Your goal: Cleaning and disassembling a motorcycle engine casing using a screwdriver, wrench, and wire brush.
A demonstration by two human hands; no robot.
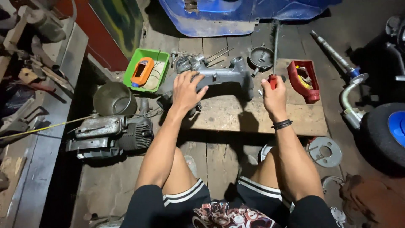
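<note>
Gripped in the right hand [274,98] is a red-handled screwdriver [274,63], fist closed round the handle, shaft pointing away from the person toward the blue body panel [219,14]. Left hand [187,90] lies flat on the grey casting [223,78], fingers spread over its top, pressing rather than clasping.

Left to right:

- Workbench [46,139] along the left edge, cluttered with tools too dark to identify.
- Engine [112,135] on the floor, with a dark round bowl [114,99] just behind it.
- Green tray [147,69] holding an orange device, just left of the casting.
- Casting lies across the far edge of a wooden board [236,116], which rests on the floor between the person's knees and the blue panel. Threaded studs project from its left end; the right end turns down into a tube.
- Round metal cover [260,57] beyond the casting's right end, next to the screwdriver shaft.
- Red tray [304,80] with small parts on the board's right corner, near the right hand.
- Flat metal disc [325,151] on the floor beside the right knee.
- Chromed pipe [350,90] and a steel shaft [333,52] further right.
- Tyre [386,131] with a blue hub at the right edge.

A black band sits on the right wrist.
</note>
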